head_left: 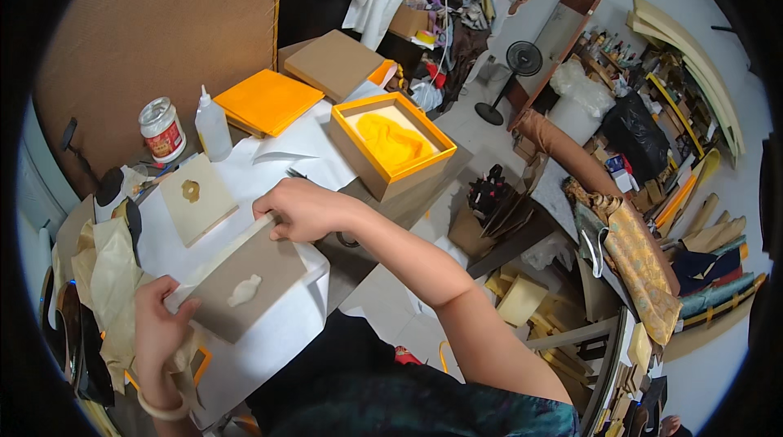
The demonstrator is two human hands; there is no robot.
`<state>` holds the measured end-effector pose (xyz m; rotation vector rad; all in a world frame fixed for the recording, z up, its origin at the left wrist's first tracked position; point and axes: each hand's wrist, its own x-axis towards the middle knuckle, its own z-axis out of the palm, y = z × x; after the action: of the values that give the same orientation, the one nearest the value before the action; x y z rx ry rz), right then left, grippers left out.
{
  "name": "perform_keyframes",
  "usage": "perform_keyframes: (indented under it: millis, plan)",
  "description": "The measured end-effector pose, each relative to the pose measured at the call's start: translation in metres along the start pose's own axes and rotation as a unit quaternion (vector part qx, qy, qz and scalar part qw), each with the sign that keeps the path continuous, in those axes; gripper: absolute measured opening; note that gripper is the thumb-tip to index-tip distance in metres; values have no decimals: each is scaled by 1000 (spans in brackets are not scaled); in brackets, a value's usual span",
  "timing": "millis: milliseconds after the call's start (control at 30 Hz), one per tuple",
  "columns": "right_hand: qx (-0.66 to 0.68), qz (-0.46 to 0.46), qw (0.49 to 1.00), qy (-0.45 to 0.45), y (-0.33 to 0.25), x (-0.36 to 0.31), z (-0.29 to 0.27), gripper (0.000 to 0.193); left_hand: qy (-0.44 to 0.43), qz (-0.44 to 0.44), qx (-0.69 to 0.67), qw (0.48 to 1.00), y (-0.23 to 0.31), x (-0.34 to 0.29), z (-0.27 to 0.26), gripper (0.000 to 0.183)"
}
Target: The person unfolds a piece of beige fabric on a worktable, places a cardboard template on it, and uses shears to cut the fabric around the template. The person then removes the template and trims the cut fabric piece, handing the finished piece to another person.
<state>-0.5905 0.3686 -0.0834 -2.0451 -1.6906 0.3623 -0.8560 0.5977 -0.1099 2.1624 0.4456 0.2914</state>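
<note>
Between my hands is a flat taupe board (269,274) with a pale edge along its far side and a small cream, irregular shape in its face. My left hand (159,319) pinches its left end, thumb on top; a pale bangle circles that wrist. My right hand (306,210) grips the far right corner, fingers bent over the edge. Under the board lies white paper (285,364). Just beyond it rests a cream panel (208,213) with a small brownish irregular shape. A dark-handled tool, partly hidden, lies under my right wrist.
Behind stand a glass jar (163,131) and a clear squeeze bottle (213,127). Orange boards (269,100), a brown box (334,64) and an orange-rimmed open box (347,142) with a yellow insert sit farther right. Cloth (114,266) hangs at left. A floor fan (522,59) stands beyond.
</note>
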Motion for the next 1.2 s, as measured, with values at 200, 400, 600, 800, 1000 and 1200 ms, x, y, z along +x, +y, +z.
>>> perform_keyframes:
  millis: [200,400,600,800,1000,1200]
  plan:
    - [-111,-154,936,298,-35,-44,2,19,195,286,218,913,46,-42,1,19]
    - [-240,-159,903,319,7,-77,103,18,145,401,275,862,-35,-48,62,19]
    - [-294,-136,916,236,19,-96,155,16,46,324,319,889,-76,-71,99,27]
    - [-221,-3,974,50,-3,-106,143,39,-22,323,341,882,-95,-69,107,13]
    - [-176,28,981,-70,-17,-96,114,42,-56,302,298,904,-73,-70,95,40]
    - [117,128,981,91,-3,41,74,30,-58,262,237,934,-57,-64,91,37]
